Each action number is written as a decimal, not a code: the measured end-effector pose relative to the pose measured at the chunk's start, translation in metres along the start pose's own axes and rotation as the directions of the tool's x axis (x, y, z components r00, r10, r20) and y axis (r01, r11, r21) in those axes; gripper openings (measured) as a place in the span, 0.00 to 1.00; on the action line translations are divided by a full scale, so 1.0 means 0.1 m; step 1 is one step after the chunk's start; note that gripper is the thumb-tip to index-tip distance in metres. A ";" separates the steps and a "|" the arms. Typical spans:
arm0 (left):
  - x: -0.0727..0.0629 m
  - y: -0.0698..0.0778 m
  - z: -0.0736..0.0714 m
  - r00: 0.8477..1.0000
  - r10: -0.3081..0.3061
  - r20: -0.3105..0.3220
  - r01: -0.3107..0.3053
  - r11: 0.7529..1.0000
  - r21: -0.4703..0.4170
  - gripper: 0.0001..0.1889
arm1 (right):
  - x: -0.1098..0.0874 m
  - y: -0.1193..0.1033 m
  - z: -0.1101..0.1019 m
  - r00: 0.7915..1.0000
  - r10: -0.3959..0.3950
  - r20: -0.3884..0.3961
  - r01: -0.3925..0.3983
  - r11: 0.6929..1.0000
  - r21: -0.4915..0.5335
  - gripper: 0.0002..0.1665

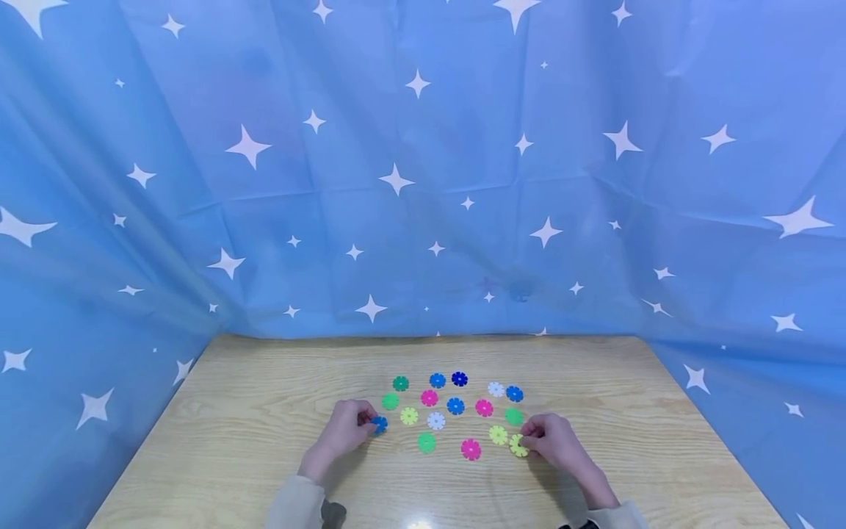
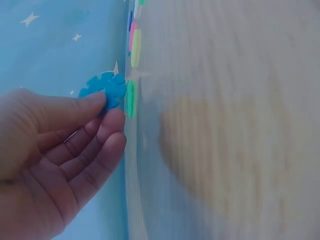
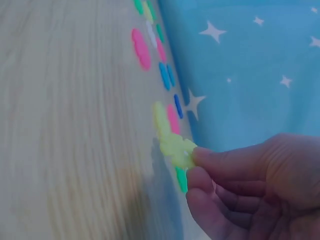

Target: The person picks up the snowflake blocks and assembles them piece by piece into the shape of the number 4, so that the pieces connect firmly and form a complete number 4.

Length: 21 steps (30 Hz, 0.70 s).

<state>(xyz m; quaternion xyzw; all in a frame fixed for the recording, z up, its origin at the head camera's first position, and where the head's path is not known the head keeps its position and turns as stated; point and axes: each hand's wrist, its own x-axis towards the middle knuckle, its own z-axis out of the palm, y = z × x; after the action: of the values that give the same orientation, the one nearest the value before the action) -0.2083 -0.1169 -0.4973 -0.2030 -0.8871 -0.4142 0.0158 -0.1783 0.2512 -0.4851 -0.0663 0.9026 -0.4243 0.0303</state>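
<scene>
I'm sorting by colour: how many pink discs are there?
3: a front pink disc, and a left pink disc and right pink disc farther back; none seems hidden.

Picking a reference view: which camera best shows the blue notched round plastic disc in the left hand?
Left wrist view: the blue notched round plastic disc looks largest there, its notches clear, though the left hand covers part. The head view shows it small, partly hidden; in the right wrist view I can't identify it.
</scene>
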 end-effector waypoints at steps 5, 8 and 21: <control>-0.01 0.04 0.00 1.000 -0.012 -0.002 0.012 1.000 -0.026 0.02 | 0.00 -0.09 0.03 0.999 -0.014 0.029 0.013 0.998 0.054 0.02; -0.01 0.06 0.00 1.000 -0.018 -0.004 0.018 0.999 -0.040 0.01 | 0.02 -0.14 0.06 0.999 -0.016 0.041 0.013 0.996 0.092 0.03; 0.03 0.18 0.02 0.999 0.013 -0.044 -0.018 0.992 -0.124 0.02 | 0.13 -0.37 0.27 0.999 0.013 0.034 -0.021 0.969 0.244 0.04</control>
<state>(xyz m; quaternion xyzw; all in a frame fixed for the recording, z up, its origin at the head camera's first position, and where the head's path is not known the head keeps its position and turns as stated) -0.2038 -0.1042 -0.4854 -0.2016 -0.8573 -0.4729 0.0253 -0.1850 0.2053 -0.4732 -0.0613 0.8433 -0.5310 0.0564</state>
